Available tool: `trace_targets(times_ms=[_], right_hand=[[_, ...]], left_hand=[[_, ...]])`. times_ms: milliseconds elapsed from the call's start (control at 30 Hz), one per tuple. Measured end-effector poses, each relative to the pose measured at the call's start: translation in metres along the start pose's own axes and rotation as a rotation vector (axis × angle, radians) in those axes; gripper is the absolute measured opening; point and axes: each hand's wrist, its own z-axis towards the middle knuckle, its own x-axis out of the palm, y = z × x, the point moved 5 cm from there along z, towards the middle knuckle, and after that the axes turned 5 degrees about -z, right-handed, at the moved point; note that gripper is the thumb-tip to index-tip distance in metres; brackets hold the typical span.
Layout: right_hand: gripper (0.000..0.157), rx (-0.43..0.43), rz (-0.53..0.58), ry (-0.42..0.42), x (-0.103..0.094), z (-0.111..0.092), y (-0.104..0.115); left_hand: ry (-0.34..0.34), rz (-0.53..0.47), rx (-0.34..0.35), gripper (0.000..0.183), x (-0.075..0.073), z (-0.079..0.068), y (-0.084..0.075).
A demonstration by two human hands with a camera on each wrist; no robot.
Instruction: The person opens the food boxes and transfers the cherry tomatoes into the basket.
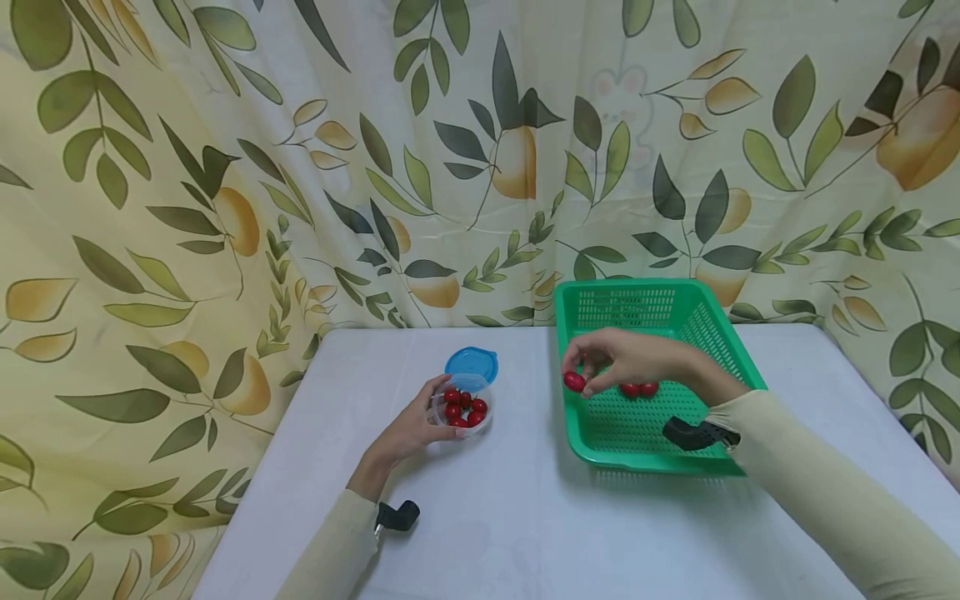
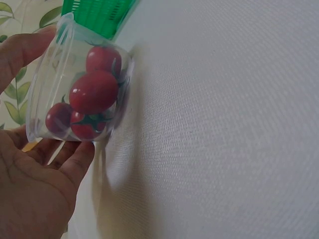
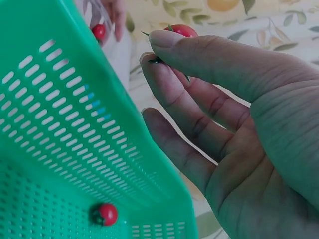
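"Pinching a tomato (image 1: 574,382) between thumb and fingertips, a person's right hand (image 1: 630,360) hangs over the left rim of a green basket (image 1: 637,433). Green stem tips show in the right wrist view."

"And in the basket itself?"

"Two more red tomatoes (image 1: 649,388) on its floor, partly behind the right hand in the head view."

"Where is the left hand (image 1: 411,425)?"

"Well to the basket's left, thumb and fingers curled around a clear tub (image 1: 469,382) of tomatoes, some with green caps. The tub stands upright."

"The blue disc?"

"A lid (image 1: 471,363), left of the basket and just beyond the tub; whether the two touch, I cannot tell."

"What else surrounds the basket?"

"A white cloth (image 1: 510,500) beneath it, a curtain (image 1: 495,208) of leaves and fruit behind it, and, to its right, a pale sleeve (image 1: 817,492) reaching in."
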Motion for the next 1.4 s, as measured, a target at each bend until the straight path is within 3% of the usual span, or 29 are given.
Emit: trace_targets(times_ms=[367, 867, 1133, 1400], right_hand=[[0.035, 0.047, 0.075, -0.013, -0.004, -0.016, -0.017], [0.034, 0.052, 0.089, -0.065, -0.013, -0.035, -0.038], [0.034, 0.121, 0.104, -0.089, -0.017, -0.04, -0.055], [0.036, 0.088, 0.108, -0.105, -0.021, -0.044, -0.059]], left_hand=[[-0.001, -0.003, 0.002, 0.101, 0.001, -0.002, -0.001], [0.004, 0.003, 0.014, 0.101, 0.001, 0.0, -0.001], [-0.001, 0.006, 0.006, 0.101, 0.0, -0.001, 0.0], [-0.009, 0.002, -0.009, 0.102, 0.0, -0.001, 0.0]])
